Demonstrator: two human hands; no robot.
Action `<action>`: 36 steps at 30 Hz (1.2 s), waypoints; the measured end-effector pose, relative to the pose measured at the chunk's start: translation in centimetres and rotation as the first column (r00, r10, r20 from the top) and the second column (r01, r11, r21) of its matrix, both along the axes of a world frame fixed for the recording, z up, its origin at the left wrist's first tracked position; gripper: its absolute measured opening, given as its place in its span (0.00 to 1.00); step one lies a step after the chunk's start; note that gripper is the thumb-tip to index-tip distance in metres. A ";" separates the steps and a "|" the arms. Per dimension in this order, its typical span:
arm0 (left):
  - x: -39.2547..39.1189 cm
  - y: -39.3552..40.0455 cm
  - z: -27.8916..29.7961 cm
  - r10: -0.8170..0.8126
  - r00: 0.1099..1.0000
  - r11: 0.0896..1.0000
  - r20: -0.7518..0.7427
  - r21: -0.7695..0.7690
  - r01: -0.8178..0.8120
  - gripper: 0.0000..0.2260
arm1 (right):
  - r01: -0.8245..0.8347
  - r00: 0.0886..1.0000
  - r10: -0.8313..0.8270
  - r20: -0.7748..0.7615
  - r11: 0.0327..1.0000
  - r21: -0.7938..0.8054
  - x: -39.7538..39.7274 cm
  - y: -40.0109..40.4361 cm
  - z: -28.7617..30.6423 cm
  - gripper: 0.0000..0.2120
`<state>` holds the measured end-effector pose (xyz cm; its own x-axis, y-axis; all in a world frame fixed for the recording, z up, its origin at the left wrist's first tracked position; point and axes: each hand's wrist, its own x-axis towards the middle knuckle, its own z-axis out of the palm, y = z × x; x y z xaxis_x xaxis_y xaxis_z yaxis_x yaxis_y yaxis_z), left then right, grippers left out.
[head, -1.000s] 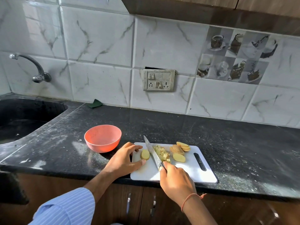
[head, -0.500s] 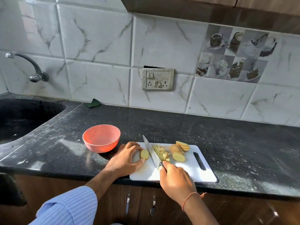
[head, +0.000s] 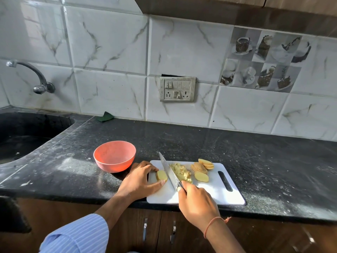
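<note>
A white cutting board (head: pixel 215 193) lies at the front edge of the black counter. My left hand (head: pixel 139 180) pinches a potato slice (head: pixel 161 175) on the board's left end, thumb in front, fingers curled behind it. In my right hand (head: pixel 197 203) I grip the handle of a knife (head: pixel 168 170), whose blade lies just right of that slice, tip pointing away. Diced potato (head: pixel 180 172) sits right of the blade. Further right lie more potato slices (head: pixel 201 170).
An empty pink bowl (head: pixel 114 156) stands left of the board, close behind my left hand. A dark sink (head: pixel 21 136) with a wall tap (head: pixel 39 77) is at far left. A green scrub pad (head: pixel 105 116) lies by the tiled wall. Cabinet doors sit below the counter.
My left hand's fingers have curled in round the potato slice. The knife has stayed beside the slice with little shift.
</note>
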<state>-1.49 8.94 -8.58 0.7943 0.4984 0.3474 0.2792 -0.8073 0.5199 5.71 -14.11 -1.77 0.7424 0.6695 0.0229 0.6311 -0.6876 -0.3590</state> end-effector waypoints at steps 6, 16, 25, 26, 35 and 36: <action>0.2 0.4 -0.3 -0.003 1.000 1.000 0.014 0.000 0.003 0.27 | 0.005 1.000 -0.004 -0.031 1.000 0.009 -0.5 0.1 1.4 0.24; 0.7 1.5 -0.5 -0.021 0.999 0.996 -0.030 -0.084 0.018 0.30 | -0.005 0.999 0.012 0.052 0.993 -0.117 -1.6 1.8 1.3 0.16; 0.4 1.6 -0.4 -0.046 0.999 0.993 -0.015 -0.110 0.044 0.32 | -0.055 0.982 0.087 0.170 0.981 -0.185 -1.6 1.0 0.3 0.22; 0.4 1.7 -0.3 -0.050 0.999 0.993 -0.015 -0.109 0.048 0.32 | -0.053 0.983 0.080 0.168 0.985 -0.162 -1.5 0.6 0.1 0.22; 0.4 1.9 -0.3 -0.036 0.999 0.992 -0.014 -0.125 0.034 0.30 | -0.054 0.991 0.048 0.122 0.998 0.045 -1.7 -0.3 0.7 0.24; 0.4 1.9 -0.3 -0.034 0.999 0.992 -0.012 -0.125 0.032 0.29 | -0.060 0.991 0.055 0.123 0.997 0.038 -1.8 -0.2 0.7 0.23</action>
<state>-1.05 10.81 -8.89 0.8154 0.5108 0.2725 0.2617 -0.7451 0.6135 3.93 -14.33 -1.12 0.6928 0.7075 0.1397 0.7100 -0.6351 -0.3042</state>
